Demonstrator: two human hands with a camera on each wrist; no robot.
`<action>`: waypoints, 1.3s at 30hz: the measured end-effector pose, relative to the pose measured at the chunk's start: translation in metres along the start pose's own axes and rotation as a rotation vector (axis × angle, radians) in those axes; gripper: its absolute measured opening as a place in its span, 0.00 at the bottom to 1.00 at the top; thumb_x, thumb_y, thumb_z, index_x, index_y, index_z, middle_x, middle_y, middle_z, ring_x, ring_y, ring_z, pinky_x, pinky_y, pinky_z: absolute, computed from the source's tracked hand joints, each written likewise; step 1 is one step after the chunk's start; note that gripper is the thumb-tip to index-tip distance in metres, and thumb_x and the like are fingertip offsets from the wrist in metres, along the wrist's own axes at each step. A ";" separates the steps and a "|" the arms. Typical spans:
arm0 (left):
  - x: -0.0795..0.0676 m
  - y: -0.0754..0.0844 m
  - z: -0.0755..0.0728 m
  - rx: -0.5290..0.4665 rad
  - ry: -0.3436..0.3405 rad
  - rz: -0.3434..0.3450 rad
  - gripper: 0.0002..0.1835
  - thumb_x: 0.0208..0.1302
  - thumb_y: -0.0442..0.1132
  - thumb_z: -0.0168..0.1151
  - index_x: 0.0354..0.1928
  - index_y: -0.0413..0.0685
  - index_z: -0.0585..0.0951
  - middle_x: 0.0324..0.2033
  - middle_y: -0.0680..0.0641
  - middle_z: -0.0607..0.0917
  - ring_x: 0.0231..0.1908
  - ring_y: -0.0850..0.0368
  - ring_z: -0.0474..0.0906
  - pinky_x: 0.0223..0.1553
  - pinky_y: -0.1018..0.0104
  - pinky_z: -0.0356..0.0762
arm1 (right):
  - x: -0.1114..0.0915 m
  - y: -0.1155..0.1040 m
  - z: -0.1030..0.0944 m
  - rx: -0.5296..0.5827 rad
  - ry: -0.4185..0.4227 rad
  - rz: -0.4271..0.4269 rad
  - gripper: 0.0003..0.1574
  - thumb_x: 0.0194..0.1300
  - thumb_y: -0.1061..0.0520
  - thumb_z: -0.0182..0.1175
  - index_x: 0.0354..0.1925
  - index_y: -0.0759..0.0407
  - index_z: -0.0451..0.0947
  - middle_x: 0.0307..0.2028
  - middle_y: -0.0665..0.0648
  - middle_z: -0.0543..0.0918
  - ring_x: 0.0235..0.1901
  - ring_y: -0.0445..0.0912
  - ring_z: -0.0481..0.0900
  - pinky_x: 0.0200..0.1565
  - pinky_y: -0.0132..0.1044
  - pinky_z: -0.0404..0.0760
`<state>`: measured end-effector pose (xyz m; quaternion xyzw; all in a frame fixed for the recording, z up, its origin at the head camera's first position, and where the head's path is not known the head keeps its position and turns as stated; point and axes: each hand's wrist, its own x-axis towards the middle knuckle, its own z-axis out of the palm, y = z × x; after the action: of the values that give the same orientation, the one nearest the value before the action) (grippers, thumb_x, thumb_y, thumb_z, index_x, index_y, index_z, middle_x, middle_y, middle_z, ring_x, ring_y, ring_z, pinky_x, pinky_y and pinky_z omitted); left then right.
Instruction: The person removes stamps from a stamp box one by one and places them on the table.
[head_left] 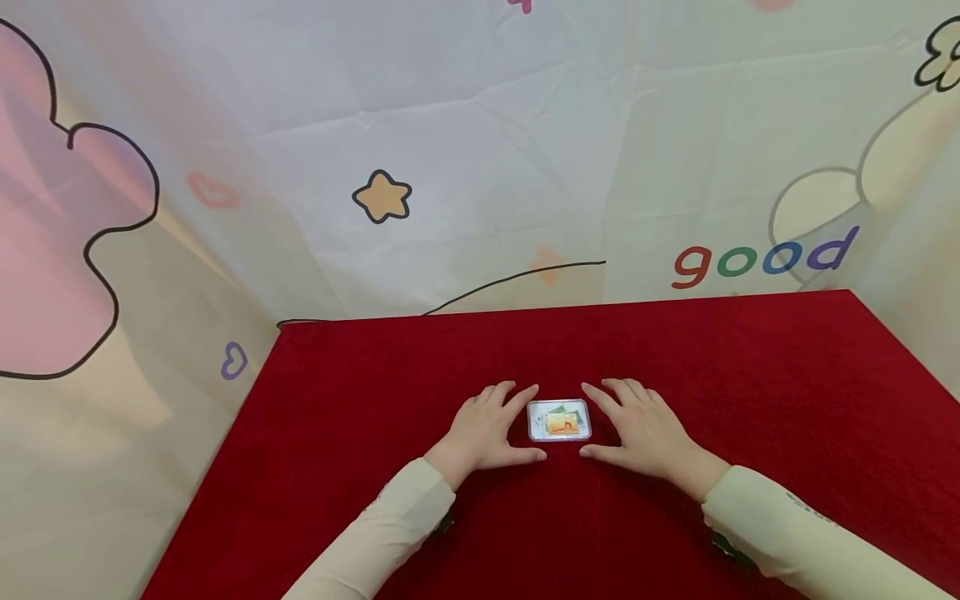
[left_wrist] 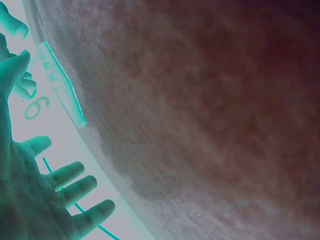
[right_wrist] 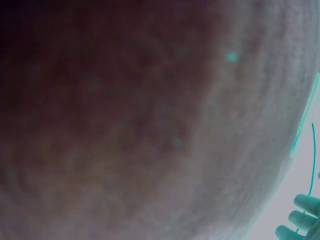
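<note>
- Head view: clear flat case (head_left: pixel 558 420), rectangular with rounded corners, lying on the red cloth (head_left: pixel 480 350) between both hands.
- Contents: small orange-and-yellow piece (head_left: pixel 562 424) with green bits showing behind it, all inside the case.
- Left hand (head_left: pixel 483 429): just off the case's left end, index finger toward the far edge, thumb toward the near edge, fingers spread. Not gripping; red shows between it and the case.
- Right hand (head_left: pixel 647 425): mirrors that at the right end, same spread, also holding nothing. Hands well apart from each other.
- Left wrist view: case seen nearly edge-on, tinted teal, extended fingers below it.
- Right wrist view: mostly dark blur; slice of case at right border, some fingertips lower right.
- Pale sleeves (head_left: pixel 787 521) on both arms.
- Behind: light backdrop (head_left: pixel 465 75) with orange star (head_left: pixel 382 197) and multicolored "good" lettering (head_left: pixel 765 260).
</note>
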<state>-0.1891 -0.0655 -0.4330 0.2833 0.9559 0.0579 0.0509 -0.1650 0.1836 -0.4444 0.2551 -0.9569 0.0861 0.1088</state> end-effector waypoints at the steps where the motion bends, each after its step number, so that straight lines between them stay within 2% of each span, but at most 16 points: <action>1: 0.001 0.000 0.000 0.003 0.002 0.002 0.47 0.54 0.69 0.58 0.72 0.61 0.57 0.67 0.46 0.64 0.65 0.51 0.62 0.59 0.51 0.68 | 0.000 0.000 0.000 -0.002 0.000 0.002 0.50 0.50 0.33 0.66 0.63 0.59 0.69 0.54 0.65 0.74 0.54 0.59 0.71 0.51 0.54 0.73; 9: 0.002 0.002 -0.003 0.026 -0.018 0.008 0.42 0.56 0.65 0.59 0.71 0.59 0.60 0.66 0.46 0.65 0.64 0.50 0.63 0.57 0.51 0.69 | 0.005 -0.001 0.002 -0.006 0.007 0.002 0.47 0.51 0.35 0.66 0.62 0.59 0.70 0.51 0.64 0.75 0.52 0.58 0.72 0.47 0.52 0.75; 17: 0.006 0.001 0.000 0.044 -0.004 0.010 0.39 0.56 0.64 0.60 0.67 0.58 0.65 0.56 0.47 0.70 0.57 0.53 0.67 0.51 0.57 0.72 | 0.009 0.001 0.004 0.007 0.021 -0.008 0.46 0.51 0.37 0.67 0.61 0.61 0.71 0.50 0.63 0.75 0.51 0.58 0.72 0.46 0.52 0.76; 25: 0.010 0.003 0.003 0.062 -0.008 0.010 0.37 0.55 0.65 0.60 0.65 0.58 0.67 0.52 0.49 0.72 0.52 0.55 0.69 0.46 0.60 0.72 | 0.011 0.002 0.005 0.012 0.025 -0.028 0.44 0.51 0.38 0.68 0.59 0.62 0.72 0.49 0.64 0.75 0.50 0.58 0.73 0.46 0.52 0.76; 30: 0.013 0.005 0.006 0.080 -0.022 0.013 0.35 0.55 0.66 0.60 0.61 0.57 0.69 0.47 0.50 0.73 0.46 0.57 0.69 0.40 0.65 0.72 | 0.013 0.002 0.008 0.015 0.014 -0.029 0.43 0.51 0.39 0.68 0.58 0.62 0.73 0.47 0.64 0.76 0.47 0.57 0.73 0.43 0.49 0.77; 39: 0.016 0.004 0.008 0.083 -0.012 0.012 0.35 0.54 0.65 0.61 0.60 0.56 0.69 0.46 0.50 0.73 0.44 0.58 0.69 0.39 0.65 0.72 | 0.015 0.002 0.008 -0.011 -0.024 -0.022 0.43 0.52 0.37 0.67 0.58 0.61 0.73 0.47 0.63 0.76 0.46 0.56 0.74 0.42 0.49 0.77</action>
<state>-0.1994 -0.0531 -0.4418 0.2914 0.9554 0.0167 0.0447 -0.1798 0.1761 -0.4489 0.2660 -0.9558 0.0763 0.0995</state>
